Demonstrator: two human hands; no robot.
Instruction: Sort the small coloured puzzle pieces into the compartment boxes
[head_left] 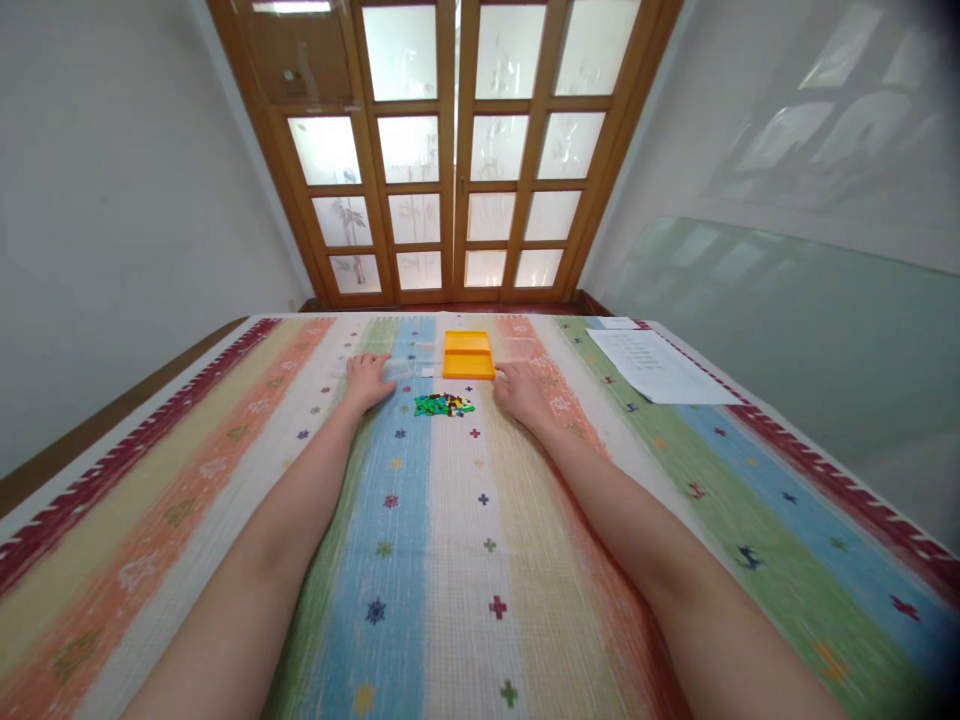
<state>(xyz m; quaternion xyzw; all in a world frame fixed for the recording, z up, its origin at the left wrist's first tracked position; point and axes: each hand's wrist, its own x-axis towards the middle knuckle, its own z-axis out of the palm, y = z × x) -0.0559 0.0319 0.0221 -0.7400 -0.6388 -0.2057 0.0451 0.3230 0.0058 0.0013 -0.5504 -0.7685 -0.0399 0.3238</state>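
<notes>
While the left hand [367,382] curves at a clear plastic piece [400,369] and the right hand [520,390] touches an open orange plastic box [469,368], grips unclear, small multicoloured plastic bits [442,405] seemingly all still lie heaped before it.

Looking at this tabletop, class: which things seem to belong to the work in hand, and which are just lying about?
Likely in use:
Orange box, right hand at its side
Clear plastic item, at the left hand
Small coloured pieces, heaped nearby

Probably just lying about:
White sheet, off right
Smaller white paper, beyond it
</notes>
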